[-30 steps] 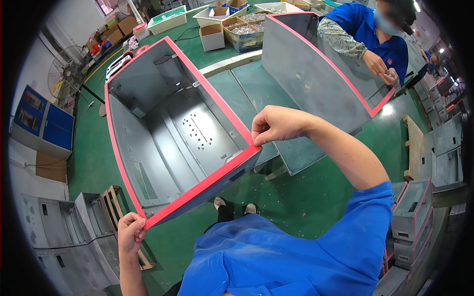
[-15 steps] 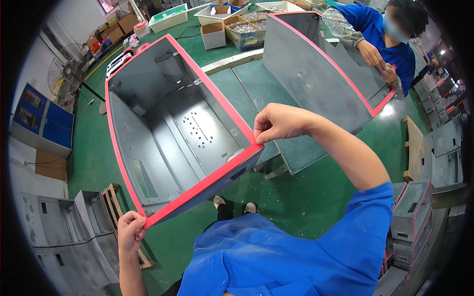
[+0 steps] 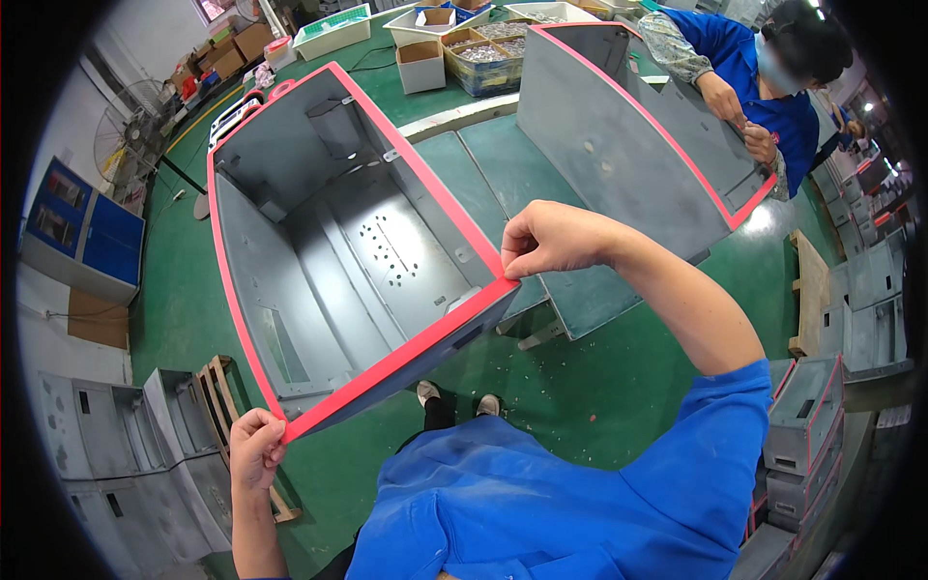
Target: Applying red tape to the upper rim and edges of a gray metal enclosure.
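A grey metal cabinet lies open side up in front of me, with red tape along its rim. At the near left corner, my left hand is closed in a pinch on the tape's end. My right hand pinches the tape at the near right corner, thumb and fingers pressed together. Between the two hands the tape runs straight along the near edge; whether all of it touches the metal I cannot tell. Holes and a slot show in the cabinet's inner panel.
A second taped cabinet stands on the green table to the right, where a co-worker handles its rim. Behind are a red tape roll and crates of small parts. Stacked cabinets and a pallet flank me.
Both my hands keep their pinches at the two corners. The view has shifted very slightly, and the co-worker's head and hands have moved a little.
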Tool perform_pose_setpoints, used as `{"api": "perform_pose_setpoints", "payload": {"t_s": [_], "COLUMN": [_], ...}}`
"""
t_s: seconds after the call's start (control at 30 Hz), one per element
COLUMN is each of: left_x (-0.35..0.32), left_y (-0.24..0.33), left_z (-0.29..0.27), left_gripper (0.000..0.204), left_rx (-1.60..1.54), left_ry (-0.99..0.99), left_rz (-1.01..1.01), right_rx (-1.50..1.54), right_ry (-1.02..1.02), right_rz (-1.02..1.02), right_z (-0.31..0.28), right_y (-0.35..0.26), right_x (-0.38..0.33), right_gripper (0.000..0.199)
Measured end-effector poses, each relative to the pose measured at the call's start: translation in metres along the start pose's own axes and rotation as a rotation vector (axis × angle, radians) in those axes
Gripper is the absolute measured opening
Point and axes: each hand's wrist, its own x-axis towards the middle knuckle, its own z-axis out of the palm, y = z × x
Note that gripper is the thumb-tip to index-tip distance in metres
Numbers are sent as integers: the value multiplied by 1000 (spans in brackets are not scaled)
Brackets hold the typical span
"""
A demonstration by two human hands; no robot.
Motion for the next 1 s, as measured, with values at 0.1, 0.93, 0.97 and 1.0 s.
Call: {"api": "perform_pose_setpoints", "payload": {"t_s": [0.1, 0.93, 0.97, 1.0], "left_x": [-1, 1, 1, 0], "left_y": [0, 0, -1, 0], "left_z": [1, 0, 0, 0], "left_gripper": [14, 13, 14, 14], "left_rx": [7, 27, 28, 29], "left_ry": [3, -8, -9, -11], "left_rz": [0, -2, -3, -1], "right_rx": [-5, 846, 845, 847], "right_ry": [10, 414, 421, 426], "right_rz": [-3, -2, -2, -7], "right_z": [0, 66, 68, 69], "right_y": [-1, 31, 31, 31], "right_x": [-1, -27, -26, -25], "right_gripper": [13, 19, 19, 18]}}
